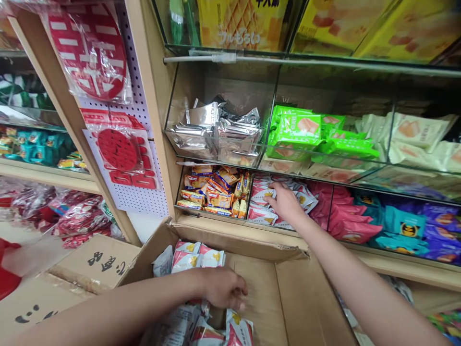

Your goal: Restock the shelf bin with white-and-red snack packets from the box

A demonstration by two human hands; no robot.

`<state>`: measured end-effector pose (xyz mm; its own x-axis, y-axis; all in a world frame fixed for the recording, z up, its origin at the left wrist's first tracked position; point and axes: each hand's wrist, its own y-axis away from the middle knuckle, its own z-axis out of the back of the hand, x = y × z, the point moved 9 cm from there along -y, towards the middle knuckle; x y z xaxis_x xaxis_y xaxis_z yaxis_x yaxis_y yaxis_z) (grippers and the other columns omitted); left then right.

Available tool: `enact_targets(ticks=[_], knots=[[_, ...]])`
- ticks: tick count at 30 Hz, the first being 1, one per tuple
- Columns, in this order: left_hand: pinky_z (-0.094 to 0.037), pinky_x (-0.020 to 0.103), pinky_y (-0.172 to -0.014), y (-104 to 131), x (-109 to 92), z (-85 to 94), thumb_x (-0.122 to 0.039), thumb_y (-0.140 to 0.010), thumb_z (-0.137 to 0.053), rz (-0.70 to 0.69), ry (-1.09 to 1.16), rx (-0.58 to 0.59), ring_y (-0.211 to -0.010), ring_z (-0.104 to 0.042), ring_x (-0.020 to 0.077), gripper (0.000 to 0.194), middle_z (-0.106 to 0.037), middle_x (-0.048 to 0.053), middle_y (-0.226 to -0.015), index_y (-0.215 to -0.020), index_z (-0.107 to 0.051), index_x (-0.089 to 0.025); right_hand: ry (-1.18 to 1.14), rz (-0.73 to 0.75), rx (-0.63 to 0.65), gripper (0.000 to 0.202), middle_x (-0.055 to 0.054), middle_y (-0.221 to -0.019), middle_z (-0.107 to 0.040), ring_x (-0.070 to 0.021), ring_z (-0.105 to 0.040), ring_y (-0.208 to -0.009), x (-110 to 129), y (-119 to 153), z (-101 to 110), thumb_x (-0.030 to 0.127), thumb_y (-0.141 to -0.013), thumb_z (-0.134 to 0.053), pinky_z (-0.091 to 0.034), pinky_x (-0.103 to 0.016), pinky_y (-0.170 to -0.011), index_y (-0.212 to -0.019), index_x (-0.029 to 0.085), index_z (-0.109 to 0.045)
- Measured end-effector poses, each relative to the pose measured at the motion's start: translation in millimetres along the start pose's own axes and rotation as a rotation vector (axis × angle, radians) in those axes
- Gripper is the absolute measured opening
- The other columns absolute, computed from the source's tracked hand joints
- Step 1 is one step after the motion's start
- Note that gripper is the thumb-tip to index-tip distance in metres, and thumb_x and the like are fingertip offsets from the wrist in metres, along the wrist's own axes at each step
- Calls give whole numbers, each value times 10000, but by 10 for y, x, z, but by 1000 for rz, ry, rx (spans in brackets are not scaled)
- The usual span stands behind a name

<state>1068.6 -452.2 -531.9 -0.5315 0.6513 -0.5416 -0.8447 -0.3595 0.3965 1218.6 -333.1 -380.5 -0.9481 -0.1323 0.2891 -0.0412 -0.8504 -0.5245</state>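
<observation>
My right hand (287,204) reaches into a lower shelf compartment, its thumb and fingers apart over white-and-pink snack packets (262,194). It touches the packets there, and its fingertips are partly hidden among them. Over an open cardboard box (295,293) is my left hand (226,287), loosely curled with gaps between the fingers and no packet visible in it. Similar white-and-pink packets (198,257) lie in the box beyond that hand, and further packets (239,329) lie on its near side. My left forearm hides part of the box's contents.
Beside the right hand's compartment are orange snack packets (218,192) and pink packets (351,218). Silver packets (216,127) and green packets (298,127) fill the glass-fronted shelf above. A closed carton (79,269) stands left of the open box. Red decorations (118,149) hang from a pegboard.
</observation>
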Motion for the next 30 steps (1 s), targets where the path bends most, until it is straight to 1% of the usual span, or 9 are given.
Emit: enact_targets(ticks=[5, 7, 10, 13, 16, 19, 21, 24, 30], knots=[[-449, 363, -773, -40, -145, -322, -452, -711, -547, -109, -88, 46, -946, -565, 293, 491, -603, 161, -1037, -1097, -571, -149, -4, 145, -182, 239, -127, -969, -484, -251, -514, -918, 151, 281, 171, 264, -775, -486, -434, -349, -752, -971, 140, -545], [-448, 364, -772, -69, -124, -397, -467, -674, -584, -79, -35, 73, -945, -565, 291, 506, -611, 141, -1024, -1086, -581, -174, -62, 189, -191, 203, -119, -943, -478, -242, -510, -909, 216, 399, 175, 245, -773, -484, -435, -350, -762, -932, 141, -555], [-450, 352, -749, -99, -27, -420, -455, -497, -716, 51, 97, 84, -909, -576, 283, 644, -622, 93, -1018, -1078, -580, -210, -197, 221, -214, 148, -104, -936, -482, -214, -520, -869, 329, 573, 251, 231, -783, -470, -446, -334, -741, -875, 161, -563], [-454, 293, -672, -72, -4, -242, -386, -366, -776, 141, 246, -24, -784, -597, 230, 603, -651, 34, -910, -927, -637, -214, -344, 239, -153, 125, -75, -892, -521, -176, -540, -779, 483, 781, 342, 233, -801, -452, -451, -298, -676, -828, 184, -564], [-434, 233, -565, 15, -65, 153, -367, -460, -741, 140, 463, -231, -646, -568, 162, 409, -641, 5, -724, -796, -629, -161, -502, 106, 72, 125, -34, -768, -573, -142, -545, -651, 504, 1013, 236, 279, -801, -476, -446, -274, -614, -807, 192, -565], [-430, 205, -576, 150, -103, 663, -327, -566, -699, 14, 822, -543, -614, -545, 111, 340, -624, 0, -717, -816, -580, -130, -816, -121, 266, 232, -35, -825, -612, -150, -575, -723, 402, 1259, -3, 355, -742, -569, -465, -270, -634, -910, 199, -538], [-442, 205, -633, 237, -98, 910, -288, -569, -713, -100, 973, -718, -657, -554, 102, 329, -625, 5, -759, -811, -561, -125, -1044, -211, 364, 290, -32, -834, -618, -146, -581, -739, 394, 1373, -163, 368, -697, -621, -477, -269, -641, -908, 196, -521], [-475, 233, -658, 247, -83, 988, -301, -604, -698, -209, 1170, -759, -699, -578, 110, 323, -631, 7, -806, -839, -542, -144, -1200, -295, 416, 222, 0, -692, -598, -113, -566, -624, 396, 1426, -286, 370, -708, -609, -478, -247, -581, -785, 176, -531], [-514, 232, -518, 268, -8, 926, -430, -635, -642, -135, 1212, -797, -617, -575, 111, 380, -603, -3, -728, -857, -516, -148, -1256, -409, 328, 240, 21, -645, -575, -86, -555, -543, 344, 1409, -289, 371, -687, -630, -468, -217, -517, -754, 160, -539]])
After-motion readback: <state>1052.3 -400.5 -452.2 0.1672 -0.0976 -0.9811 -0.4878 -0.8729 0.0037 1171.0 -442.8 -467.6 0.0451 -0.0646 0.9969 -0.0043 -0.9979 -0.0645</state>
